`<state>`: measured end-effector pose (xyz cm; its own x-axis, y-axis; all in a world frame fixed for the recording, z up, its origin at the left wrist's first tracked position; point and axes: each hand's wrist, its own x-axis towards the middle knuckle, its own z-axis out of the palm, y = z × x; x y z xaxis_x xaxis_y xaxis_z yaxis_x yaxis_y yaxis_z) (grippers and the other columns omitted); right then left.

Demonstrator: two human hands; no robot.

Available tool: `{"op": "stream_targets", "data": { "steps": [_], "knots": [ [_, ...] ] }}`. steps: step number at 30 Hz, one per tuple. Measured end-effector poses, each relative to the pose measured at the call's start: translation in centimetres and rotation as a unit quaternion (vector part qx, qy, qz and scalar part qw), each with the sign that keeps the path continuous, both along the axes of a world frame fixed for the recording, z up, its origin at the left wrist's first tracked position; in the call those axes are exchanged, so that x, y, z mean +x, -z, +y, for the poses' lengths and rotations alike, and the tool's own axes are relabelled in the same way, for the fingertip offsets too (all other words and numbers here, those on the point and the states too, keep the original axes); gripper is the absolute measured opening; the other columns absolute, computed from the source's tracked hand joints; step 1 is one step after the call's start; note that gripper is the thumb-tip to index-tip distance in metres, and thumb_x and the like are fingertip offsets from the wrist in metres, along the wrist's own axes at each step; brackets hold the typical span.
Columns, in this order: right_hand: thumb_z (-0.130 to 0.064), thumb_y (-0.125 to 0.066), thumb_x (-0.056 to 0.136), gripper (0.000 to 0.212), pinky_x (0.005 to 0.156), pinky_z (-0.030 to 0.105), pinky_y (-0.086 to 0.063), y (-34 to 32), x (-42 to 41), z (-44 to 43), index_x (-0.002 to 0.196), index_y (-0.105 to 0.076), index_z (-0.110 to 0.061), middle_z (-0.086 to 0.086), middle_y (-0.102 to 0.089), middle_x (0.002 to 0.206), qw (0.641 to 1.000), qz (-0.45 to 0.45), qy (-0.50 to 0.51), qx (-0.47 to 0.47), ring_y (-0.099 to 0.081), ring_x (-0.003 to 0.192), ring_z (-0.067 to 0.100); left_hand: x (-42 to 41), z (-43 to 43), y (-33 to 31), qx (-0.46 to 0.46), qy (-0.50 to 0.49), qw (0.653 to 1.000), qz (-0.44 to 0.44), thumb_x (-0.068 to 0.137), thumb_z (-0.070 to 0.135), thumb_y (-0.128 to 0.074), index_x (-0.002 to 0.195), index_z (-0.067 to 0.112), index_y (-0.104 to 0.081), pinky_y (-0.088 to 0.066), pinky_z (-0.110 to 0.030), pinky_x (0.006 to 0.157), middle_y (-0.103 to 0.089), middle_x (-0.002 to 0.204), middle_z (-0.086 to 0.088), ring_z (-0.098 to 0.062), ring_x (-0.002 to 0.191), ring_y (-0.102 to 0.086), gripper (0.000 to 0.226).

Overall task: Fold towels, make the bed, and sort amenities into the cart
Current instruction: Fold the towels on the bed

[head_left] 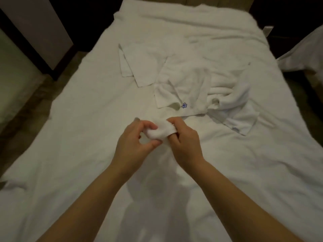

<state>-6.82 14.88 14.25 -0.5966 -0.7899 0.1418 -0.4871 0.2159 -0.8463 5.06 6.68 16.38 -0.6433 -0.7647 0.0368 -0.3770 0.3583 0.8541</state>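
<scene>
A small white towel [161,131], bunched into a roll, is held between both hands above the middle of the white bed [78,105]. My left hand [134,145] pinches its left end with thumb and fingers. My right hand [185,142] grips its right end, fingers curled round it. Beyond the hands lies a loose pile of white towels [201,84]; one has a blue flower mark [184,105] at its corner. A flatter towel [138,65] lies spread at the pile's left.
The bed sheet is wrinkled, with a rumpled fold near the headboard [192,13]. Dark floor [29,105] runs along the left side beside a pale panel [35,28]. Another white cloth [304,53] shows at the right edge.
</scene>
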Motion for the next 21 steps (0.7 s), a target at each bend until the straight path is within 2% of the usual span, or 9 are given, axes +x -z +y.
{"op": "stream_targets", "data": {
  "steps": [2,4,6,8,11,13,15,18,21],
  "knots": [
    [-0.03,-0.043,0.087,0.015,0.057,0.016,-0.038,-5.2,1.8,2.3,0.095,-0.055,-0.023,-0.015,-0.055,0.069,1.0,0.0,-0.015,-0.01,-0.052,0.063,0.001,1.3,1.7,-4.0,-0.091,0.009,0.996,0.006,0.07,0.038,-0.07,0.084,0.042,-0.05,-0.034,-0.007,0.074,-0.051,0.09,0.021,0.002,0.09,-0.048,0.025],
    [-0.023,-0.054,0.09,0.003,0.057,0.015,-0.036,-10.3,3.1,5.0,0.089,-0.055,-0.026,-0.016,-0.052,0.065,1.0,0.006,-0.003,-0.021,-0.051,0.063,-0.002,2.7,4.0,-8.0,-0.14,0.015,0.99,0.019,0.071,0.042,-0.064,0.084,0.043,-0.049,-0.034,-0.008,0.075,-0.045,0.09,0.021,0.0,0.089,-0.044,0.02],
    [-0.019,-0.062,0.089,0.009,0.057,0.014,-0.036,-15.1,4.3,8.3,0.084,-0.059,-0.026,-0.015,-0.053,0.061,0.999,0.017,-0.001,-0.033,-0.051,0.061,-0.002,4.2,6.8,-11.9,-0.166,-0.002,0.985,0.053,0.079,0.041,-0.058,0.082,0.043,-0.049,-0.041,-0.017,0.078,-0.044,0.092,0.014,-0.007,0.09,-0.045,0.01],
    [-0.024,-0.067,0.086,0.012,0.056,0.013,-0.036,-19.3,5.8,12.0,0.077,-0.061,-0.029,-0.013,-0.053,0.058,0.998,0.027,-0.008,-0.047,-0.05,0.059,0.0,5.9,9.6,-15.6,-0.166,-0.013,0.981,0.099,0.083,0.036,-0.054,0.081,0.039,-0.05,-0.05,-0.032,0.078,-0.045,0.095,0.013,-0.015,0.094,-0.049,0.006],
    [-0.032,-0.071,0.082,0.015,0.053,0.012,-0.036,-24.0,8.3,17.9,0.071,-0.06,-0.033,-0.013,-0.052,0.054,0.998,0.021,-0.016,-0.061,-0.048,0.055,0.002,8.6,14.2,-20.2,-0.155,0.01,0.979,0.128,0.085,0.036,-0.049,0.081,0.023,-0.051,-0.051,-0.035,0.072,-0.053,0.086,0.018,-0.011,0.082,-0.054,0.014],
    [-0.033,-0.073,0.08,0.012,0.057,0.014,-0.039,-25.6,9.5,21.8,0.074,-0.064,-0.028,-0.01,-0.057,0.06,0.997,0.028,-0.032,-0.059,-0.051,0.059,0.001,10.4,17.3,-22.5,-0.134,0.035,0.982,0.127,0.084,0.039,-0.046,0.076,0.023,-0.05,-0.045,-0.028,0.061,-0.056,0.07,0.01,-0.008,0.066,-0.051,0.018],
    [-0.031,-0.074,0.078,0.016,0.058,0.017,-0.038,-26.0,10.4,25.5,0.071,-0.063,-0.023,-0.01,-0.057,0.062,0.997,0.032,-0.047,-0.042,-0.05,0.059,0.001,12.3,19.9,-24.1,-0.142,0.039,0.981,0.13,0.082,0.039,-0.046,0.072,0.023,-0.049,-0.036,-0.016,0.055,-0.053,0.063,0.007,-0.004,0.06,-0.047,0.019],
    [-0.031,-0.074,0.078,0.021,0.057,0.019,-0.035,-25.5,11.3,30.6,0.066,-0.061,-0.021,-0.011,-0.053,0.059,0.998,0.033,-0.048,0.028,-0.047,0.057,0.001,15.1,22.8,-25.9,-0.149,0.017,0.979,0.14,0.082,0.037,-0.048,0.075,0.019,-0.052,-0.034,-0.012,0.056,-0.052,0.068,0.009,0.001,0.06,-0.045,0.02],
    [-0.028,-0.071,0.082,0.013,0.061,0.02,-0.039,-25.2,12.2,35.2,0.071,-0.064,-0.028,-0.009,-0.061,0.068,0.997,0.054,-0.02,0.057,-0.052,0.064,0.003,17.5,24.8,-26.7,-0.13,0.028,0.981,0.141,0.083,0.036,-0.05,0.076,0.019,-0.056,-0.034,-0.012,0.058,-0.052,0.07,0.01,0.001,0.062,-0.046,0.02]
  ]
}}
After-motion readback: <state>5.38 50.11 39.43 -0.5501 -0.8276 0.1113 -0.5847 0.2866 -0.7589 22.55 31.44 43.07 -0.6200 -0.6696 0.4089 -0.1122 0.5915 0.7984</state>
